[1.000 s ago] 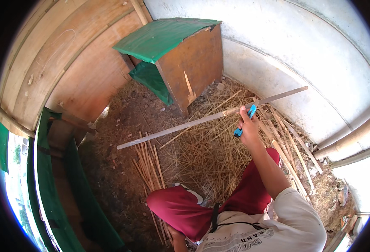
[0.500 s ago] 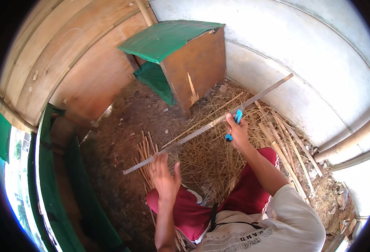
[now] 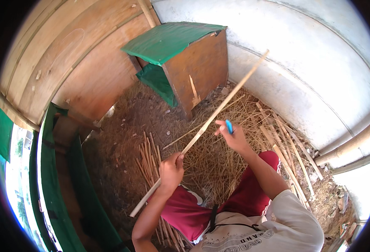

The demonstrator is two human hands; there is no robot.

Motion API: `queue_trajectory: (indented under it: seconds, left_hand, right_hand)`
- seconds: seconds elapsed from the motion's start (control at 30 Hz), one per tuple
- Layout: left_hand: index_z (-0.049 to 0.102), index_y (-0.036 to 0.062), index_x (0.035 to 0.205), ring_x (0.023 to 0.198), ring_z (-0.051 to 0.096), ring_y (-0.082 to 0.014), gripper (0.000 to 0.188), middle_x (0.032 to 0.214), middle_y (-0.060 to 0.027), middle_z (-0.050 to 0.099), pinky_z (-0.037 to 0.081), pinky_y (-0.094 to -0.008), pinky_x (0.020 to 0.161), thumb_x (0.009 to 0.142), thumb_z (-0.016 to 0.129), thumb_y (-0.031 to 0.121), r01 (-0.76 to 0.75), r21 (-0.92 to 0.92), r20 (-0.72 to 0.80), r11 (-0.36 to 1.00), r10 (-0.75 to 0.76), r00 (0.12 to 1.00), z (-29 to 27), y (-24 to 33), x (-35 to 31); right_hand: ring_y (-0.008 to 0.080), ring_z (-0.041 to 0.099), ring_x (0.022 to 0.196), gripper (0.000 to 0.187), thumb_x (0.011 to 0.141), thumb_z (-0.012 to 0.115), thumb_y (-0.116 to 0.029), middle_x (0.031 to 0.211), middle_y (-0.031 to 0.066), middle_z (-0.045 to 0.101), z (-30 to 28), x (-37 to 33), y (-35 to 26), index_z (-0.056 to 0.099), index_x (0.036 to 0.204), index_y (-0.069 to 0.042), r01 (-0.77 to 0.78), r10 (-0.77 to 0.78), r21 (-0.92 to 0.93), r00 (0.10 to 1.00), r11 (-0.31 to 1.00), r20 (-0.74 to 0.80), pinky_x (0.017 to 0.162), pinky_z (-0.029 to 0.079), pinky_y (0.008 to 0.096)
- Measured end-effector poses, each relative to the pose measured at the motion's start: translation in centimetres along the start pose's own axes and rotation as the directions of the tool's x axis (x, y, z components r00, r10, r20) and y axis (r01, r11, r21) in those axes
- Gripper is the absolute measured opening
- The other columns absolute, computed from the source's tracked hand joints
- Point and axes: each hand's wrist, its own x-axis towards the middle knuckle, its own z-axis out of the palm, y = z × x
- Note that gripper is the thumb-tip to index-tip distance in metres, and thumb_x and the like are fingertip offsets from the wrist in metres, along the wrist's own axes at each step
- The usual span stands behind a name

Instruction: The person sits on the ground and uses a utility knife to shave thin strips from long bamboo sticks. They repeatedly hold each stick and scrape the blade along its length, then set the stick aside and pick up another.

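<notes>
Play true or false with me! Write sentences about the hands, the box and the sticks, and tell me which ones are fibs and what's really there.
1. The left hand grips a long wooden strip that passes close by the right hand. True.

2. The right hand holds something red. False: it holds a blue tool.

3. The brown box has a green cover on top. True.

4. The wooden strip is bent into a circle. False: it is nearly straight.

5. Straw and thin sticks lie on the ground. True.

6. The thin sticks are inside the box. False: they lie in a bundle near the left knee.
</notes>
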Motion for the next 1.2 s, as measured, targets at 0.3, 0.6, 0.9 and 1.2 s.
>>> queue_trajectory:
  seconds: [0.3,0.6,0.9,1.2]
  left_hand:
    - [0.062,-0.0025,0.116,0.048,0.038,-0.0028,0.032,0.072,0.0002,0.054,0.029,-0.0191,0.042,0.106,0.051,0.025,0.73,-0.603,0.557,0.321,-0.485,0.674,-0.9,-0.3,-4.2]
    - [0.06,-0.0019,0.11,0.046,0.035,-0.0035,0.034,0.067,0.0016,0.046,0.026,-0.0196,0.04,0.107,0.047,0.029,0.773,-0.597,0.61,0.216,-0.504,0.612,1.1,-1.3,-5.9]
    - [0.062,0.0028,0.09,0.043,0.035,-0.0034,0.032,0.057,0.0053,0.041,0.026,-0.0206,0.038,0.106,0.049,0.027,0.78,-0.597,0.629,0.188,-0.493,0.601,2.1,-1.1,-6.2]
    - [0.056,0.0,0.084,0.041,0.033,-0.0038,0.037,0.056,0.0052,0.038,0.023,-0.0222,0.037,0.107,0.046,0.026,0.779,-0.612,0.65,0.137,-0.474,0.594,1.9,0.4,-7.1]
  right_hand:
    - [0.0367,0.067,0.078,0.042,0.104,0.045,-0.037,0.082,0.0155,0.067,2.1,-2.1,-1.7,0.053,0.126,-0.002,0.054,0.025,-0.385,0.98,0.921,0.197,0.074,0.051,0.0454]
    - [0.0339,0.064,0.062,0.035,0.099,0.058,-0.036,0.071,0.0147,0.065,3.6,-1.9,0.5,0.069,0.099,-0.003,0.259,-0.136,-0.478,0.951,0.839,0.277,0.058,0.051,0.0439]
    - [0.0294,0.065,0.058,0.037,0.095,0.062,-0.04,0.069,0.0113,0.067,3.7,-2.2,1.2,0.073,0.096,-0.005,0.351,-0.211,-0.543,0.929,0.763,0.304,0.051,0.05,0.0422]
    - [0.0284,0.068,0.061,0.037,0.093,0.063,-0.044,0.075,0.0106,0.071,3.6,-2.0,1.0,0.076,0.098,-0.01,0.354,-0.215,-0.629,0.933,0.692,0.289,0.051,0.052,0.0397]
